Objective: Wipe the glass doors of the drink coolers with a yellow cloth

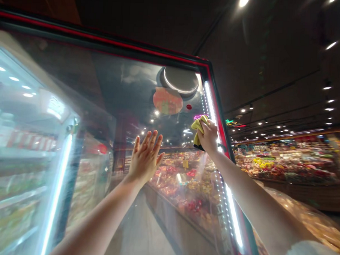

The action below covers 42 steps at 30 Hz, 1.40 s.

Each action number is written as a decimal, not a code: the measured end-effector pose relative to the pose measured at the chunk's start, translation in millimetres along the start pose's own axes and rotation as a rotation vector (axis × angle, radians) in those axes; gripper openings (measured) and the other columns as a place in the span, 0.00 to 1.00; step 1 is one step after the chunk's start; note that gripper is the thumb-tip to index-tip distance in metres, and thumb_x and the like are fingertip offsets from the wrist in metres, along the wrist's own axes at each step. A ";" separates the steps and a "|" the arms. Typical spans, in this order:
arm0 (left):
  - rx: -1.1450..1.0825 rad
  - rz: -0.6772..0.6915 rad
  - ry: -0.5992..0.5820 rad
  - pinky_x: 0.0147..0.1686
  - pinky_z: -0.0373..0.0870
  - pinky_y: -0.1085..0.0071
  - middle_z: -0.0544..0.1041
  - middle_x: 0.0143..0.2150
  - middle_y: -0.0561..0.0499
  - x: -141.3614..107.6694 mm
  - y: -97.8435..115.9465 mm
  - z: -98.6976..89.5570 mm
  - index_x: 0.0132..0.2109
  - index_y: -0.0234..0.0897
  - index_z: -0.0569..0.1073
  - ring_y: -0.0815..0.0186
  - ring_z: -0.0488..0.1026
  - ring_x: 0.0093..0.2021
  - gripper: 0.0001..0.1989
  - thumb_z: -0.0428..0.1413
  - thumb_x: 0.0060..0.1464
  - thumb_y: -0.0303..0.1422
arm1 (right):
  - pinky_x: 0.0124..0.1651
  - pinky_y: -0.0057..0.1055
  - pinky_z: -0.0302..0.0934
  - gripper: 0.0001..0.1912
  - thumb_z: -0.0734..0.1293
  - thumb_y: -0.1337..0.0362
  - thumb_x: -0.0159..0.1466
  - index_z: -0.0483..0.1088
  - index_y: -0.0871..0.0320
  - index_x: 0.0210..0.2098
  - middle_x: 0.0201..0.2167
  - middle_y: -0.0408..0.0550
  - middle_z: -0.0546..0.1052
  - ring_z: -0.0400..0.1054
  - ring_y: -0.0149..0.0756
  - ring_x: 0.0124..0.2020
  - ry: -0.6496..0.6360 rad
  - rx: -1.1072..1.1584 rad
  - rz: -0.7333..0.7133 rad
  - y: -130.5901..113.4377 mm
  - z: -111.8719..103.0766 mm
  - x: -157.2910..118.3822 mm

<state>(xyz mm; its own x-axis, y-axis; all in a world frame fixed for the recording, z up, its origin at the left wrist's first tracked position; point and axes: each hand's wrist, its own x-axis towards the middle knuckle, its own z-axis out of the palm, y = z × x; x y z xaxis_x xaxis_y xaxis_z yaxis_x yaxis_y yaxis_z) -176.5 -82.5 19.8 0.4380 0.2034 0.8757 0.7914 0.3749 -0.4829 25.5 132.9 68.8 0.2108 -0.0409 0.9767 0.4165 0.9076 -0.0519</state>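
A large glass door with a dark, red-edged frame stands swung out in front of me. My left hand is spread flat against the glass near its middle, fingers apart, holding nothing. Near the right edge of the pane, my right hand grips a crumpled yellow cloth with a dark patch along its bottom. The cloth is held to the glass beside a bright light strip running along the frame. Reflections overlap what shows through the pane.
On the left, a lit display cooler holds blurred goods on shelves. Produce displays spread beyond the door at the right. A shiny, wrapped golden heap lies below my right arm. Ceiling lights dot the dark ceiling.
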 end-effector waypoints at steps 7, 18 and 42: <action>0.020 0.012 -0.251 0.72 0.47 0.42 0.49 0.77 0.40 -16.3 -19.2 -5.3 0.74 0.37 0.51 0.51 0.45 0.76 0.33 0.48 0.66 0.38 | 0.71 0.54 0.51 0.25 0.64 0.59 0.68 0.68 0.49 0.64 0.70 0.48 0.64 0.51 0.50 0.72 -0.103 0.051 0.077 -73.3 61.1 4.7; 0.075 0.063 -0.236 0.72 0.44 0.42 0.51 0.76 0.41 -83.0 -79.1 -41.7 0.74 0.39 0.51 0.52 0.46 0.76 0.33 0.51 0.65 0.36 | 0.71 0.53 0.54 0.29 0.61 0.69 0.66 0.67 0.47 0.65 0.71 0.42 0.62 0.49 0.48 0.74 -0.225 0.145 0.151 -88.7 86.4 -22.2; 0.022 -0.054 -0.293 0.73 0.43 0.41 0.54 0.75 0.47 -124.2 -115.5 -35.9 0.71 0.42 0.60 0.50 0.47 0.76 0.30 0.53 0.64 0.38 | 0.72 0.44 0.56 0.39 0.61 0.74 0.63 0.56 0.42 0.71 0.69 0.38 0.66 0.56 0.39 0.71 -0.341 0.244 -0.130 -166.5 120.3 -64.0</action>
<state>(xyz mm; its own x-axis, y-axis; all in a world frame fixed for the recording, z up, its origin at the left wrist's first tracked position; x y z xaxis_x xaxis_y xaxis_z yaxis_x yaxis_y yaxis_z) -307.1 -183.6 -33.3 0.2512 0.4336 0.8654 0.7992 0.4115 -0.4382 -163.7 34.6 39.9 -0.1508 -0.0586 0.9868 0.1907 0.9778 0.0872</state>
